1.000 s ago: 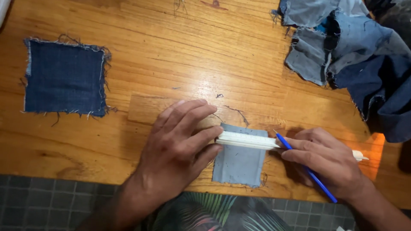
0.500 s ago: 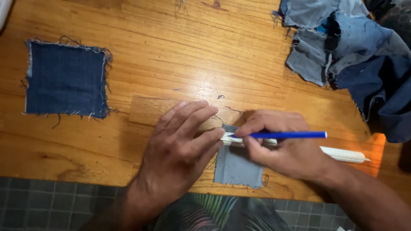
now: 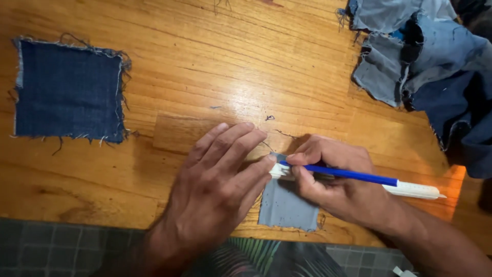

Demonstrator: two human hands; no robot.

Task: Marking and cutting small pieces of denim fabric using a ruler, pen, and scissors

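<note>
Two hands (image 3: pixel 266 179) work on a glossy wooden table (image 3: pixel 230 66) above grey tiles (image 3: pixel 61 246).

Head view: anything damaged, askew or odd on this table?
Nothing is broken or spilled. The dark denim square has frayed edges, loose threads lie on the wooden table, and denim scraps are heaped untidily at the far right corner.

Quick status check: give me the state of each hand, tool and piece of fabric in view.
Left hand: flat, pressing white ruler.
Right hand: grip shut on blue pen.
Small light-blue denim piece: flat under ruler.
Dark-blue frayed denim square: lying flat, untouched.
Denim scrap pile: crumpled.
</note>
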